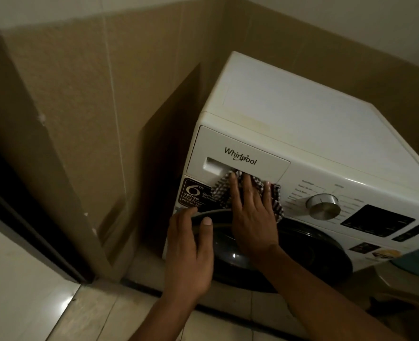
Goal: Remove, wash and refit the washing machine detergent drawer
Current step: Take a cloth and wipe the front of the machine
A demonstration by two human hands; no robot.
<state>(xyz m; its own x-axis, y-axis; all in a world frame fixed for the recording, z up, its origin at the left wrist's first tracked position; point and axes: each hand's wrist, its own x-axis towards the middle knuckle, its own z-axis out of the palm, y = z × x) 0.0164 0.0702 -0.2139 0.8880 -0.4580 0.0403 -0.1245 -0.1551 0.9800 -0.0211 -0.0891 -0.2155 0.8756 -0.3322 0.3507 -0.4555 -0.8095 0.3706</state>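
A white front-loading washing machine stands in a corner. Its detergent drawer sits shut in the upper left of the front panel, with a recessed handle at its left. My right hand lies flat with fingers spread, pressing a dark-and-white checked cloth against the drawer's lower edge and the panel below it. My left hand hovers just left of it, fingers apart and empty, in front of the dark round door.
A metal program dial and a dark display sit right of the drawer. Beige walls close in behind and left. A dark narrow gap runs between the machine's left side and the wall. Tiled floor lies below.
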